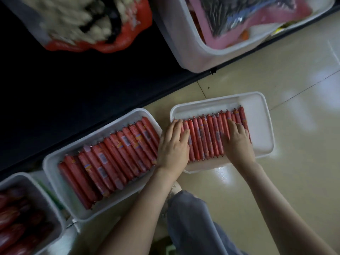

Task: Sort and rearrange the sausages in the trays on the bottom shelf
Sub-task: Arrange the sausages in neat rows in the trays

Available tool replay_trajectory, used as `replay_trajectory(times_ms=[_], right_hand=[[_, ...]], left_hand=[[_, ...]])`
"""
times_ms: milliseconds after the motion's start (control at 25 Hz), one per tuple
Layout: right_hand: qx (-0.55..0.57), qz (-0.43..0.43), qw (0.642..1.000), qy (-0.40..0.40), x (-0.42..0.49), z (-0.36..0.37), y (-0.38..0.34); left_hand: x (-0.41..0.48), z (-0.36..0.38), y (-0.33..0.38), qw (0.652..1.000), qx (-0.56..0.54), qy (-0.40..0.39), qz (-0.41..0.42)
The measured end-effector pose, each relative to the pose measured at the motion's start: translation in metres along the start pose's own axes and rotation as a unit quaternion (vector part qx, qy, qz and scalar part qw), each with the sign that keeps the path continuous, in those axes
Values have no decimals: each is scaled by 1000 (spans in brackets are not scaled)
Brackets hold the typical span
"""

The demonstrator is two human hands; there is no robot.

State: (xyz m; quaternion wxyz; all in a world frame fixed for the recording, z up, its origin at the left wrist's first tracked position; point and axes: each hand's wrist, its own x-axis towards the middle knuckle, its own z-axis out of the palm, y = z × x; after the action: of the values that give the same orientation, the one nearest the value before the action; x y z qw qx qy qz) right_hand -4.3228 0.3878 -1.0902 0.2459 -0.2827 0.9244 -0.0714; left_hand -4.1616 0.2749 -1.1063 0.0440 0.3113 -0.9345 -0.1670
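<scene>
We are looking down on a glossy cream tile floor (287, 74) beside a dark bottom shelf (55, 89). The shelf is carrying a white tub (184, 52) and a red net bag (110, 45). Wrappers are showing small yellow-and-blue marks and pale barcode-like patches, too blurred for us to read. The right tray (257, 102) is sitting on the tiles, and its thin sausages (207, 137) are lying side by side, long axes crossing the tray's short width, far ends leaning slightly left. The left hand (173, 144) is lying flat, fingers straight, on the row's left end. The right hand (237, 140) is resting near the right end with fingers spread, pinching nothing. The middle tray (55, 162) is holding longer sausages (110, 162) lying the same way. A third tray (36, 190) is blurring at the left edge.
</scene>
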Motion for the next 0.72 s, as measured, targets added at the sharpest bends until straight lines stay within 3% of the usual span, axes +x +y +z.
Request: replay_trajectory(times_ms=[200,440,600,720], right_hand=[[93,-186,977,52,-76,-75,-134],[95,-431,897,11,-185,-135,-287],[59,-532,844,-23,-268,-142,-381],[25,-596,799,-79,-342,-111,-457]], left_hand=[[-16,-130,-23,992,-62,82,-73],[-110,-299,-66,966,-69,212,-132],[-219,-373,-117,929,-60,295,-213],[-329,-409,-162,881,-47,354,-312]])
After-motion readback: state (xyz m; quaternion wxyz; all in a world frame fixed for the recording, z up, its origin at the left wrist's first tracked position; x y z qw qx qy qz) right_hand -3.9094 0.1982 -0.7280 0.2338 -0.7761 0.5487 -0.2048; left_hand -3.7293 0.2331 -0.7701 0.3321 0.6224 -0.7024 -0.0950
